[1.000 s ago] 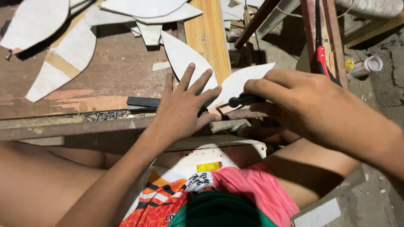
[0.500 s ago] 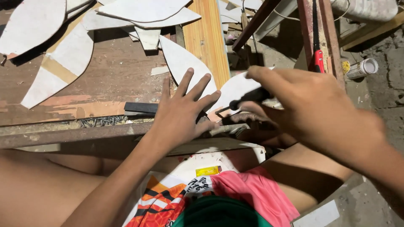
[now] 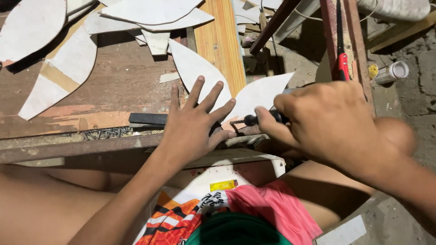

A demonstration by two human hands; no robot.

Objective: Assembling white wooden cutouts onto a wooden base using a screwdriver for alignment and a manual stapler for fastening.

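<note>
My left hand [image 3: 193, 127] lies flat with spread fingers on the near edge of a worn wooden bench [image 3: 113, 86], pressing down a white curved board piece [image 3: 259, 93]. My right hand [image 3: 327, 122] grips a black-handled tool [image 3: 261, 119] and holds it against that same white piece, just right of my left fingertips. The tool's working end is hidden under the hands. A second white curved piece [image 3: 193, 68] lies just beyond my left fingers. A flat black bar [image 3: 147, 119] rests on the bench left of my left hand.
Several white curved offcuts [image 3: 59, 68] lie scattered over the bench's far left. An orange wooden plank [image 3: 220, 41] runs away from me. A red-handled tool [image 3: 341, 63] hangs on a reddish frame at right. A small white tube [image 3: 390, 72] lies on the ground. Colourful cloth [image 3: 218, 213] sits below.
My right hand has risen and shifted slightly right, tilting the black tool handle more into view. My left hand stays pressed flat on the white piece.
</note>
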